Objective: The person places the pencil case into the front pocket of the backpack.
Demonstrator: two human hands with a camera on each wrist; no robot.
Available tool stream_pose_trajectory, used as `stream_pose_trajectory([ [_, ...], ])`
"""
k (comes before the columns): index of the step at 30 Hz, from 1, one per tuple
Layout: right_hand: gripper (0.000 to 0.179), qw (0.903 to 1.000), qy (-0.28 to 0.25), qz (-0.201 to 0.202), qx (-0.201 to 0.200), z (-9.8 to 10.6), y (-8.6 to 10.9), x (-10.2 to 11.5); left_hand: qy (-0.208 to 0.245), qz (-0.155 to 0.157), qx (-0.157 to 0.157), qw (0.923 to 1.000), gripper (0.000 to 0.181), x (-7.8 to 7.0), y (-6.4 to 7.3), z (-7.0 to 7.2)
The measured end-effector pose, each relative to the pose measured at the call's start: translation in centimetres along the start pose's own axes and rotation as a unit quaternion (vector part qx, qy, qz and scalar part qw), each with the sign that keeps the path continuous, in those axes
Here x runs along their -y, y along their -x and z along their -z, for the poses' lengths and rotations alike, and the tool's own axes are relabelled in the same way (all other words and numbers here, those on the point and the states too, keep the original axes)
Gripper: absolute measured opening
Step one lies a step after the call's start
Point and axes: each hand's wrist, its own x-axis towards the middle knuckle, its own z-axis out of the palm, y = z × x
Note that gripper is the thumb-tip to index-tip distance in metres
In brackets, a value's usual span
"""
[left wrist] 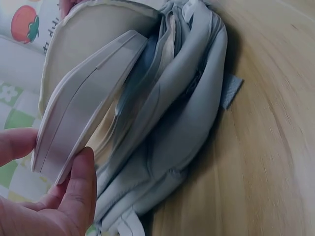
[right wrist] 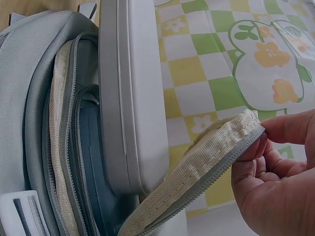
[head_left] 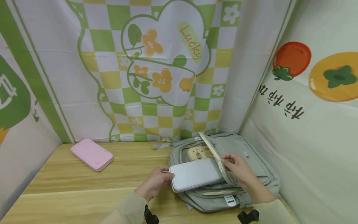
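Note:
A white flat rectangular case (head_left: 193, 175) with rounded corners lies partly inside the opening of a grey backpack (head_left: 237, 149). My left hand (head_left: 158, 182) pinches the case's outer end between thumb and fingers. In the left wrist view, the case (left wrist: 81, 105) slants into the bag, its inner end hidden there. My right hand (head_left: 237, 166) grips the edge of the backpack's zippered flap (head_left: 213, 152), holding it up off the opening. The right wrist view shows thumb and fingers (right wrist: 275, 132) pinching the cream-trimmed zipper edge (right wrist: 197, 172).
Behind the white case, a cream pouch with a small animal print (head_left: 199, 153) shows in the opening. A pink flat case (head_left: 92, 154) lies at the back left of the wooden table (head_left: 84, 183). Printed cloth (head_left: 173, 124) hangs behind the table and along both sides.

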Motion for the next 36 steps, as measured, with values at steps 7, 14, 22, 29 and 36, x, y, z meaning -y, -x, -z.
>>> stream_pose_trajectory([
  [7,0.015,1.0,-0.005,0.008,0.001,-0.4,0.2,0.5,0.019,0.006,0.005,0.9998,0.052,-0.1,-1.0,-1.8],
  [14,0.016,0.9999,0.011,0.001,-0.011,-1.3,0.0,0.9,0.023,0.003,-0.01,0.9997,0.052,-0.1,-1.8,-3.1],
  [22,0.013,0.9993,0.026,-0.013,-0.021,-2.0,-0.2,0.6,0.02,0.011,-0.013,0.9997,0.054,-0.4,-2.7,-5.1],
  [29,0.011,0.9985,0.047,0.006,-0.026,-2.6,-0.1,0.9,0.006,0.001,-0.013,0.9999,0.05,-0.2,-3.4,-7.6],
  [36,0.008,0.9986,0.045,0.02,-0.017,-3.1,-0.3,1.0,0.001,-0.006,-0.023,0.9997,0.033,0.5,-4.0,-8.5],
])
